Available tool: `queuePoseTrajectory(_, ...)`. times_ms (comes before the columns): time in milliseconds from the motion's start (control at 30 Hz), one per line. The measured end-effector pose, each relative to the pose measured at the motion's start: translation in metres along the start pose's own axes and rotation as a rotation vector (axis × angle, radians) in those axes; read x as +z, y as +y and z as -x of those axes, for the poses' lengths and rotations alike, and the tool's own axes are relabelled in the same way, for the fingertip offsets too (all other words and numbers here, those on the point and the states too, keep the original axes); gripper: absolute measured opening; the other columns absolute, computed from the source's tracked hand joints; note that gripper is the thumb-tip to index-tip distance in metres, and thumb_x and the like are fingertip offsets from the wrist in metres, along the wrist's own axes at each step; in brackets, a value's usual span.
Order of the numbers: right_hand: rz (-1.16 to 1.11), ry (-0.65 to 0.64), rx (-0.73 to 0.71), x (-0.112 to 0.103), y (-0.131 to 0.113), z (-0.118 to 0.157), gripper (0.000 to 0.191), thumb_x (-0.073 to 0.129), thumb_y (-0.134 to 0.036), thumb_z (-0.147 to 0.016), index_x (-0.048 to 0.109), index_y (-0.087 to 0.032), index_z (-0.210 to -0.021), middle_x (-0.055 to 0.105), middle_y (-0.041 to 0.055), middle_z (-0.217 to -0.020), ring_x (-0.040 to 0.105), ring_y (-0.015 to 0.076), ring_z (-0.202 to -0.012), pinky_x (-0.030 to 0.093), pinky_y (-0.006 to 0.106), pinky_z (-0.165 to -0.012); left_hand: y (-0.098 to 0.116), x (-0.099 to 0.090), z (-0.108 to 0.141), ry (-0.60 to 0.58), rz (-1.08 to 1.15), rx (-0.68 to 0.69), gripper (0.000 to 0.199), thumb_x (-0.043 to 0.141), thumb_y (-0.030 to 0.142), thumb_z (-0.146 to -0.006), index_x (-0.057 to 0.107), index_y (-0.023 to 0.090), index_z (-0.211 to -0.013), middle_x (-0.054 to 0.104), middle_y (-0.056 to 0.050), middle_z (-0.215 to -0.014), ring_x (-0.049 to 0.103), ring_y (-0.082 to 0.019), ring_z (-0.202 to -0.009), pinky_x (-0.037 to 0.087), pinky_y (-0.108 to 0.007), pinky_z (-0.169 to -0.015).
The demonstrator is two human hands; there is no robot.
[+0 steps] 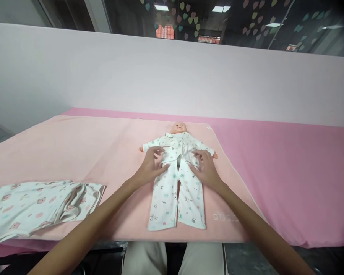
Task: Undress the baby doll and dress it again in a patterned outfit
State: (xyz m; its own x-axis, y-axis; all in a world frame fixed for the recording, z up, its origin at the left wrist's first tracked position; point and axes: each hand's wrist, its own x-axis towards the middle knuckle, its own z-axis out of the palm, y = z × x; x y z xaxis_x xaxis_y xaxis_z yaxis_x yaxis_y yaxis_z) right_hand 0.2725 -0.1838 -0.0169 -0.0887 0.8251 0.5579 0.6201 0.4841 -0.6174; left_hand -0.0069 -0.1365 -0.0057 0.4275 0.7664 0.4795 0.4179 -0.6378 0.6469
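Observation:
A baby doll [179, 127] lies on its back with its head away from me and its arms spread. It wears a white printed pajama top [172, 142] and matching pajama pants [164, 202], whose legs stretch toward the front edge. At the doll's left-hand side of the picture, my left hand [151, 165] touches the clothes near the waist, thumb and fingers apart. My right hand [205, 168] mirrors it on the other side, fingers curved and spread at the hem. Neither hand grips anything that I can see.
A peach blanket [117, 152] lies under the doll, over a pink sheet [289, 183]. Folded printed cloth [40, 206] rests at the front left. Behind stands a white partition [172, 80], with a dark window [229, 23] above it.

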Motion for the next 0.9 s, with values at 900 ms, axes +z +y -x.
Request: queuePoseTrajectory(900, 0.325, -0.345, 0.01, -0.036, 0.043, 0.019, 0.042, 0.058, -0.038, -0.095, 0.033, -0.022, -0.066, 0.047, -0.0002, -0.062, 0.042, 0.0166, -0.062, 0.028, 0.032, -0.062, -0.017, 0.005, 0.039, -0.19, -0.383, -0.333, 0.032, 0.053, 0.034, -0.094, 0.043, 0.021, -0.066, 0.062, -0.004, -0.073, 0.054, -0.024, -0.081, 0.038, -0.039, -0.081)
